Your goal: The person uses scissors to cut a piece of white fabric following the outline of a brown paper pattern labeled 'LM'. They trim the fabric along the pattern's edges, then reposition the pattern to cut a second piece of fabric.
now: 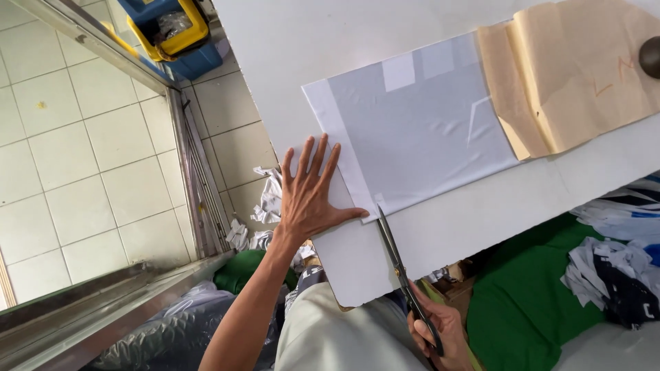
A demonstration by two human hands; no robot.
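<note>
Here left hand [309, 196] flat, fingers spread, on white fabric [419, 124]; right hand [440, 333] clamped on scissors [402, 275].

A sheet of fabric [419, 124] lies flat on the bench [289, 41], and a paper pattern [577, 75] overlaps its right end. A round weight [651, 56] sits on the pattern at the far right. The left hand [309, 196] lies spread on the fabric's left edge. Just right of it, the scissors [399, 268] touch the fabric's near edge, their handles in the right hand [440, 336] off the bench's near edge. Cloth scraps [265, 213] lie on the floor [82, 151] left of the bench. More cloth [612, 268] is piled at the near right, below the bench.
</note>
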